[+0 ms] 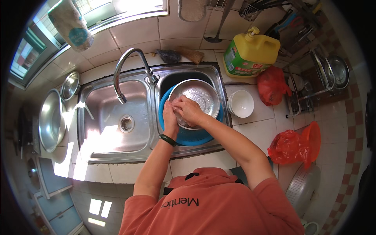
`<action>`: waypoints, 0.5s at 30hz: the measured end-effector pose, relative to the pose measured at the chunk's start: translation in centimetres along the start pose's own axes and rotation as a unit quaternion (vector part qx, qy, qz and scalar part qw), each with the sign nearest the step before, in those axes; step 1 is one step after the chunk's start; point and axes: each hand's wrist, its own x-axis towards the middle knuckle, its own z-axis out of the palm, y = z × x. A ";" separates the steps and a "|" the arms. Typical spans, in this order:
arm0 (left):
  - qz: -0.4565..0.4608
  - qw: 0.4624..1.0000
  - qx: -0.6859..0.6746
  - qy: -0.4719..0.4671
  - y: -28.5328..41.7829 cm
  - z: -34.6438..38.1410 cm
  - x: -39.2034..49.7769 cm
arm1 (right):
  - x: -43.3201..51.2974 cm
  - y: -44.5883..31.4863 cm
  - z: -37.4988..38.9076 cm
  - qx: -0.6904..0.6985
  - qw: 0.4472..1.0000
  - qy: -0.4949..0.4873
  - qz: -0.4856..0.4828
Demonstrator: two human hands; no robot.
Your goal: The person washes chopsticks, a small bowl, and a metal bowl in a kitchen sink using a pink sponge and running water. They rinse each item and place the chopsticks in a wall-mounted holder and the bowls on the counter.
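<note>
My left hand (170, 116) and my right hand (190, 111) meet over the left side of a shallow stainless steel bowl (205, 97). The right fingers lie against the left fingers and thumb. Whether something small is between them cannot be made out, since the fingers cover it. The bowl's inside looks wet and shiny. It rests in a blue plastic basket (194, 140), which sits in the right sink basin (188, 75). A dark bangle (167, 140) circles my left wrist.
A chrome faucet (129, 52) arches over the left basin (108, 97). To the right stand stacked white bowls (243, 103), a yellow detergent jug (255, 48), a red plastic bag (272, 85) and a wire rack (302, 97). Metal basins (50, 120) lean at the far left.
</note>
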 end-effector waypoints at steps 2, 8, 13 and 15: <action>0.010 1.000 0.017 0.006 0.3 -1.0 0.9 | -1.5 -0.2 -0.3 -0.014 0.994 -0.107 -0.013; 0.085 0.986 0.141 0.038 1.2 -2.9 1.2 | -3.6 3.5 -4.4 -0.228 0.951 -0.211 -0.017; 0.089 0.973 0.208 0.032 1.0 -2.0 0.7 | -0.6 5.4 -4.3 -0.259 0.966 0.020 0.019; 0.083 0.977 0.196 0.010 0.8 -1.9 0.9 | -0.1 4.6 -3.1 -0.167 0.984 0.064 0.004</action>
